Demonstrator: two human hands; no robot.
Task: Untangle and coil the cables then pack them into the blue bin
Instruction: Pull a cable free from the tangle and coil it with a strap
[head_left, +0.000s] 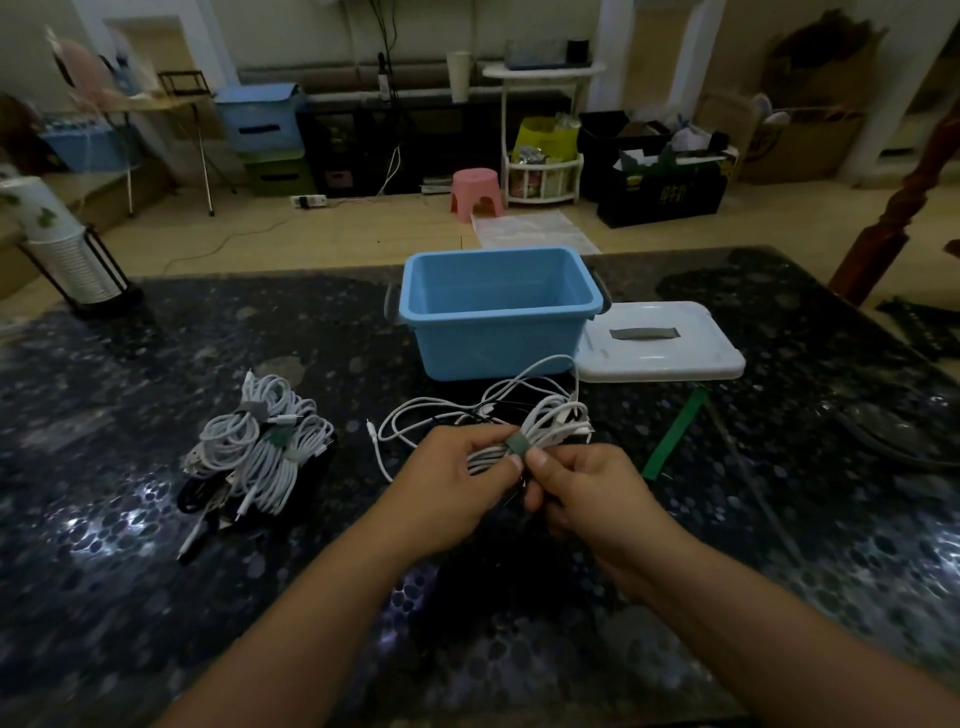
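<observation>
Head view looks down on a dark speckled table (156, 597) where a person works with both hands close together. The left hand (452, 483) curls its fingers around a bundle of white cable (545, 434), with the thumb lying on top near a grey strap (517, 446) that wraps the bundle. The right hand (582, 491) pinches the lower end of that strap between thumb and forefinger, its other fingers folded under. The bundle is held just above the table, in front of the blue bin (498, 317).

Loose loops of the same white cable (415, 415) trail from the bundle to the left and up toward the bin's near wall, and a thin black cable (498, 408) runs among them.

The blue bin stands open beyond the hands, and nothing shows inside it. A white lid (660, 343) with a grey handle lies flat just right of it, touching or nearly touching its side. A green strip (675, 434) lies on the table below the lid.

To the left, well apart from the hands, rests a pile of coiled cables (260, 447), mostly white with some black underneath, several bound with straps. A stack of paper cups (57, 249) in a black holder stands at the table's far left edge.
</observation>
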